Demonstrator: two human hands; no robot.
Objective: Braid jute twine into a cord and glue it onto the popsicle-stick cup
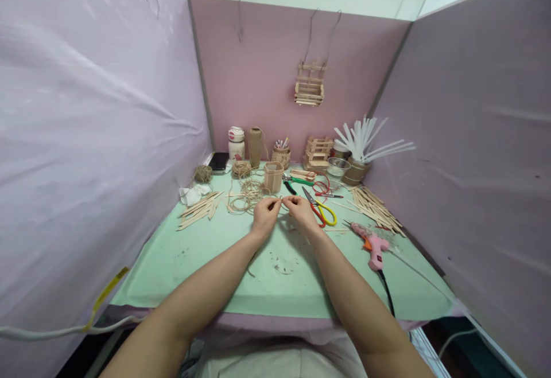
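Both my hands meet at the middle of the green table. My left hand and my right hand are each closed in a pinch, fingertips almost touching, on a thin strand of jute twine. A loose tangle of the same twine lies just beyond my left hand. A small stick-built cup stands behind the hands.
Loose craft sticks lie at the left and the right. Yellow-handled scissors and a pink glue gun lie to the right. Twine balls, jars, stick baskets and white glue sticks line the back wall.
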